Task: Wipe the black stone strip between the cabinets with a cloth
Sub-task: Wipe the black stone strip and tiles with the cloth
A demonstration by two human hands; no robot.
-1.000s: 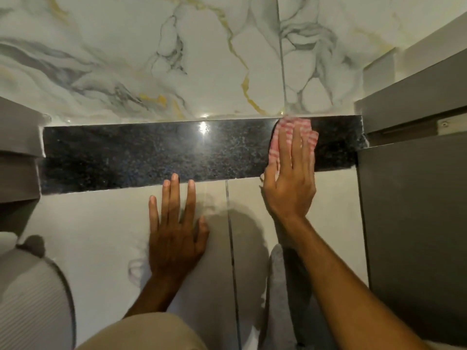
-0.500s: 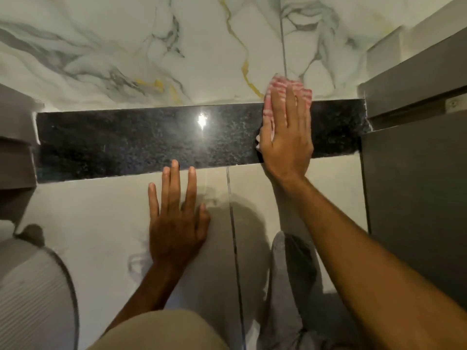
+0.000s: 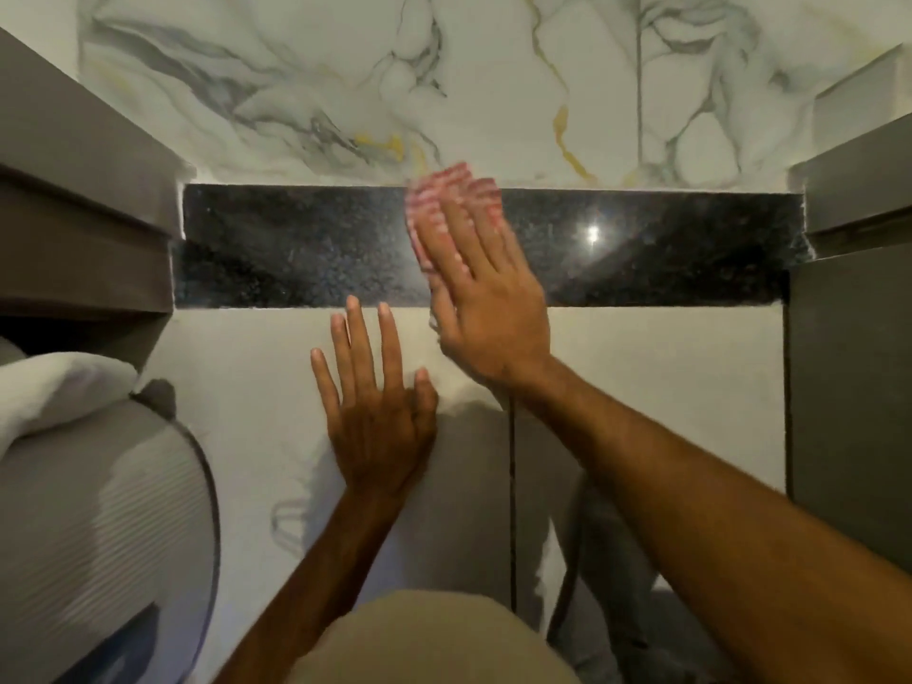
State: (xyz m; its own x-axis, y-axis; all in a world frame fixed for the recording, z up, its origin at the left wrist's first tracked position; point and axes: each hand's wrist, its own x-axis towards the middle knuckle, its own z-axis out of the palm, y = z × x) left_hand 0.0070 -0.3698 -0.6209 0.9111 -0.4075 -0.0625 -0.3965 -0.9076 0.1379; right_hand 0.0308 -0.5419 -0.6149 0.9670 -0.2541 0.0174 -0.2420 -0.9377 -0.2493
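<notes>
Leftward along the strip (image 3: 296, 249) the right hand (image 3: 486, 308) has swept, fingers straight and flat, pressing the cloth (image 3: 446, 195) under them to rub the stone. Just below-left of it, the left hand (image 3: 380, 417) rests spread wide on the tile (image 3: 237, 367), likely as a brace.

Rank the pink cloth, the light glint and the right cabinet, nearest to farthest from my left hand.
From the left hand:
1. pink cloth, just above.
2. light glint, farther right on the strip.
3. right cabinet, far right.
</notes>
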